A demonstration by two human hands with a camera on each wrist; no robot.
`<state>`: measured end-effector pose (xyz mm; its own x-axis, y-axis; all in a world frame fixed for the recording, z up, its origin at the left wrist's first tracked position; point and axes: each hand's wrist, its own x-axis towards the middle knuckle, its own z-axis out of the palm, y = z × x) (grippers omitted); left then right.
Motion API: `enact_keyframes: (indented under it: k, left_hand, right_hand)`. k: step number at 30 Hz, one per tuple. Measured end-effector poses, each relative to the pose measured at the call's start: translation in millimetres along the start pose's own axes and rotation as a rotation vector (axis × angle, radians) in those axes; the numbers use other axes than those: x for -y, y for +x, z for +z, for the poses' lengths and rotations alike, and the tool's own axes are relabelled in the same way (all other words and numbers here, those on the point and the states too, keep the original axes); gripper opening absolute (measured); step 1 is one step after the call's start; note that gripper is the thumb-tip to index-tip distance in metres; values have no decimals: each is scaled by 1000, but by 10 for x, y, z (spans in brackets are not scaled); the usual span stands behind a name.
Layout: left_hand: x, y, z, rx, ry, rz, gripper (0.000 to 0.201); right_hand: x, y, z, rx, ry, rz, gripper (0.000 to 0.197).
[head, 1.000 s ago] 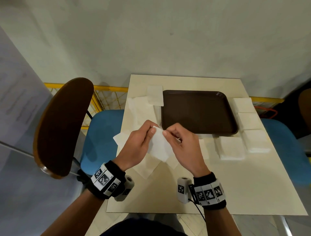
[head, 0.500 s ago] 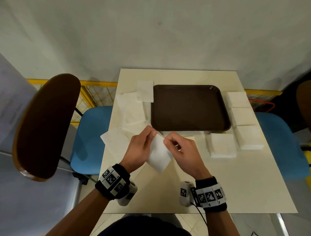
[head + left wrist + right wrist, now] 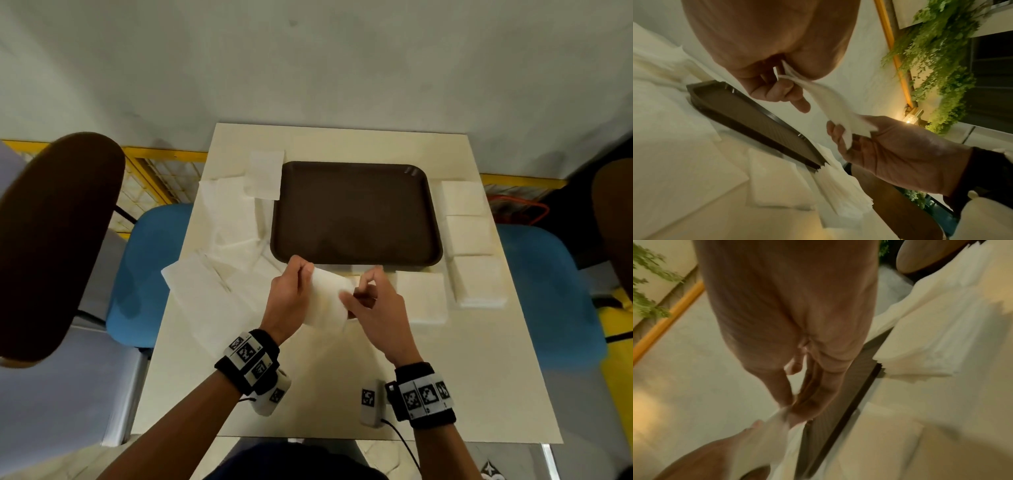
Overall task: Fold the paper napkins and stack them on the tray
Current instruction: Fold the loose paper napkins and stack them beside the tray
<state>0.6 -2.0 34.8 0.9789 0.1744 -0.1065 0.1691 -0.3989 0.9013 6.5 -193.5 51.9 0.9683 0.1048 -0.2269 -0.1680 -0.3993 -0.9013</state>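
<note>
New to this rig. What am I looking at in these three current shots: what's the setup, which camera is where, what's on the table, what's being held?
There is no robot: a person works with bare hands, wearing marker bands and a small camera on each wrist, plus a head camera.

The head view looks down on a cream table. The other two views look along each hand from the wrist; the right one is blurred.

On the table lies a dark brown tray with nothing on it. Loose unfolded napkins lie to its left, and stacks of folded napkins sit to its right and near its front right corner.

The left hand and right hand each pinch one white napkin, held above the table just in front of the tray.
</note>
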Motion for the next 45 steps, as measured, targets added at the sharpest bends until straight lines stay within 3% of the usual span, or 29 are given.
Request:
enact_keyframes:
  k: [3,7,13,18,24,28,35,39,42,45]
  left_hand:
    - [203,100,189,19,58,-60,17]
    - [313,228,392,39,118,-182,13]
    - [329,325,538,32,277,-188,17]
    - [331,299,568,67,381,-111,28]
    - [304,306,613,100,432,-61,22]
    - [257,310,636,106,408,-46,18]
    - [468,108,166,14,422,118,18]
    - [700,-49,-297,58,508,152,23]
    - [886,-143,-565,86,526,133,36]
    - [1014,-247,-679,181,540,130,51]
  right_hand:
    - [-211,147,25,-80,-169,18,19]
    - [-472,400,51,-80,-345,33,8]
    - [-621,611,153,-50,-581,-87,2]
    - [-661,636,197,-20,-789,-89,20]
    - [-607,476,242,-91,-905,-166,37]
    - [-688,397,356,38,-834,-159,38]
    - [-690,432,268,24,-915,-107,43]
    - [-490,367,349,8,-827,-102,35]
    - [-314,283,591,87,-711,-142,28]
    - [-232,203,881,146,-764,-116,40]
